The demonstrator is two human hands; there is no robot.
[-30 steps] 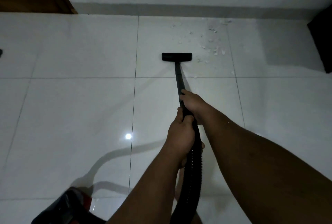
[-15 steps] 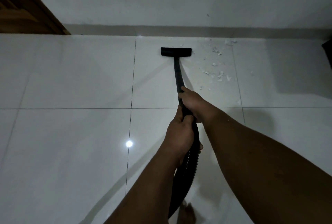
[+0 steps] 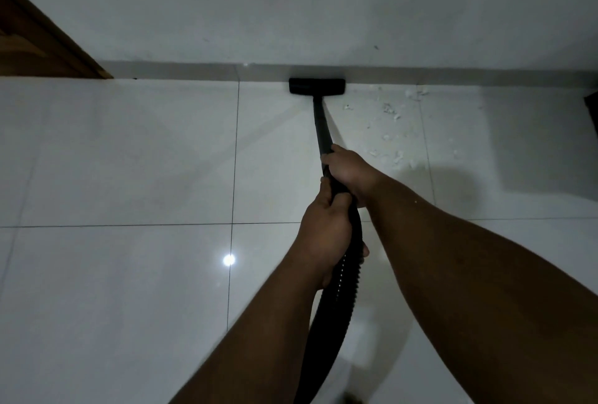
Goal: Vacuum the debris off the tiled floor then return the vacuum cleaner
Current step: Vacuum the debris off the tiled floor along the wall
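- The right hand (image 3: 348, 170) is wrapped tight around the black wand (image 3: 322, 128) of the vacuum, fingers curled over the tube at its upper end.
- The left hand (image 3: 325, 232) is closed around the same tube just behind the right, where the rigid part meets the ribbed hose (image 3: 336, 303); the two hands nearly touch.
- The hose runs down between the forearms and out of the bottom of the view.
- The flat black floor head (image 3: 317, 86) sits on the white tiled floor (image 3: 129, 161), its far edge against the grey skirting (image 3: 178, 70) at the foot of the wall (image 3: 291, 8).
- The debris (image 3: 393, 112), small pale scraps, lies scattered to the right of the floor head and wand, near the skirting and reaching back toward the right hand; the head is beside it, not on it.
- A brown wooden door frame (image 3: 48, 44) stands at the upper left.
- A dark object (image 3: 592, 109) cuts in at the right edge; in the dim light I cannot tell what it is.
- A bright spot of reflected light (image 3: 229, 260) shows on a tile joint left of the arms.
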